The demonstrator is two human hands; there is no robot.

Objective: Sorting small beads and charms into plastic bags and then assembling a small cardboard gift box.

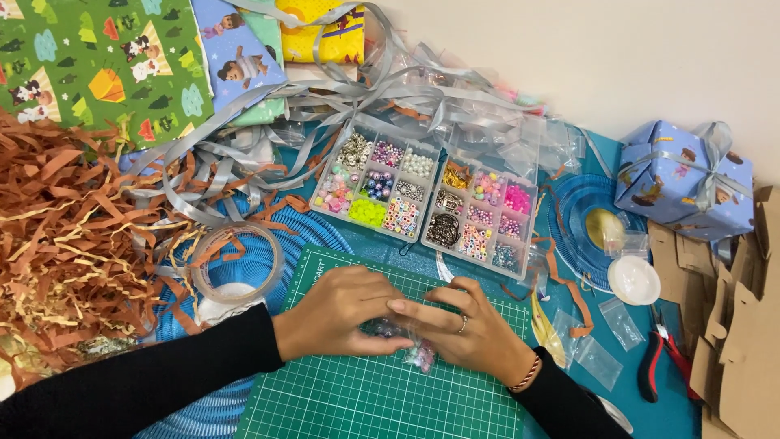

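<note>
My left hand (337, 313) and right hand (467, 325) pinch a small clear bag of beads (406, 345) between closed fingertips over the green mat (382, 398); I judge a slipped grip would spill beads across it. Beyond stand two open bead boxes (426, 199), a tape roll (236, 264), pliers (662, 358), ribbon (244, 154) and a wrapped gift (682, 179), crowding the mat's far edge.

A small clear plastic bag of beads (410, 345) lies low in the middle of the frame, on the green gridded mat. It is crumpled and mostly covered; dark beads show at its top, pink and pale ones at its lower end.
</note>
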